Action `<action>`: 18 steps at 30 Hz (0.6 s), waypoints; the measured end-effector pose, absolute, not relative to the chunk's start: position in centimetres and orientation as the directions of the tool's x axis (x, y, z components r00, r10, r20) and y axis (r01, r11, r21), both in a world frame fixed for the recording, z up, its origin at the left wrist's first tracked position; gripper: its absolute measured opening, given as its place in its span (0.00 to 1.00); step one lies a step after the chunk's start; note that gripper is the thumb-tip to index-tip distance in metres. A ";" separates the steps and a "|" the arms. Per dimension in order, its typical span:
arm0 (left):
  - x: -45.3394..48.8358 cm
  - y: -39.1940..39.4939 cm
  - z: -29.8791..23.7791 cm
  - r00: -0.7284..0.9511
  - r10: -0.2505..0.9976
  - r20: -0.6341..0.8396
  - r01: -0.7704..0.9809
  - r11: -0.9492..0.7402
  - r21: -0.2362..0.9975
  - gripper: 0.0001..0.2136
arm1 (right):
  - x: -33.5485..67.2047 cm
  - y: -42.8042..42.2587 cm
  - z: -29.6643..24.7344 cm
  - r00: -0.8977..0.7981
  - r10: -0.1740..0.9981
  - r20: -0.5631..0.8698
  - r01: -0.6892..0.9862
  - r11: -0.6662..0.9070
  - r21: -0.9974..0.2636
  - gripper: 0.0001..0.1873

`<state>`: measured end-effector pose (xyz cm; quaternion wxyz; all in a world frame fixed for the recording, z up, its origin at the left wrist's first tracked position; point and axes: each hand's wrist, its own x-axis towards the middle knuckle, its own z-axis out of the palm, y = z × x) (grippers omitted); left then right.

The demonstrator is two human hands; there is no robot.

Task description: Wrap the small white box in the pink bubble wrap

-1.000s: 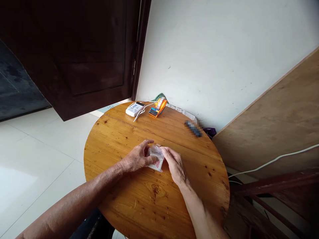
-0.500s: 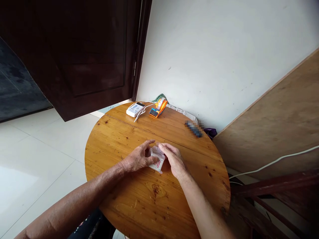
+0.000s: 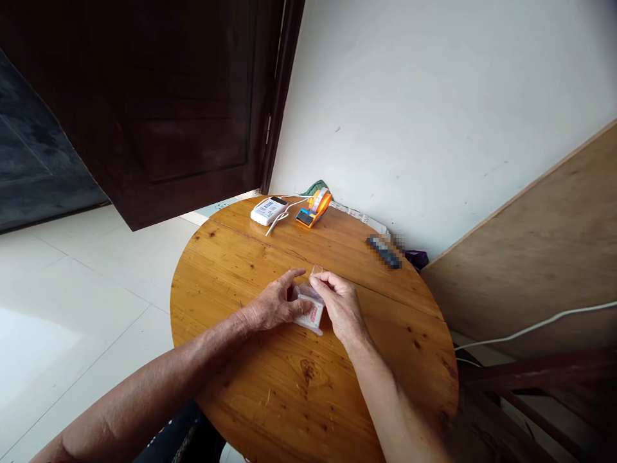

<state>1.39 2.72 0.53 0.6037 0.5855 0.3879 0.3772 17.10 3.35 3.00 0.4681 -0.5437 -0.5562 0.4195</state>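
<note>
A small white packet (image 3: pixel 309 314) with red print, in clear plastic wrap, lies at the middle of the round wooden table. My left hand (image 3: pixel 281 301) grips it from the left, thumb across its top and index finger stretched out past it. At its far right corner my right hand (image 3: pixel 341 306) is closed, thumb and index finger pinching a clear plastic flap (image 3: pixel 317 270) that stands up beyond the fingertips. Its other fingers are curled and partly hidden.
On the table's (image 3: pixel 241 263) far side sit a white box-shaped device (image 3: pixel 268 211) with a white cable and an orange tape dispenser (image 3: pixel 315 207). A blurred dark object (image 3: pixel 384 251) lies at the right. Beyond are a white wall (image 3: pixel 409 116) and a dark door (image 3: pixel 193 116).
My right hand has lifted slightly from the packet, and the clear flap now shows above its fingertips. My left hand keeps its hold. The whole view has shifted a little.
</note>
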 end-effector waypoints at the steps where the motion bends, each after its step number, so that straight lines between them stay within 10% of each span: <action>1: 1.4 2.8 0.5 0.409 0.912 -0.031 0.010 0.030 1.000 0.35 | 17.2 3.3 3.0 0.024 0.997 0.074 0.227 0.066 -0.972 0.13; 18: 1.3 2.9 1.0 0.258 0.964 0.062 0.384 -0.161 0.909 0.27 | 17.6 2.6 2.6 -0.048 0.963 0.266 0.405 0.263 -0.876 0.10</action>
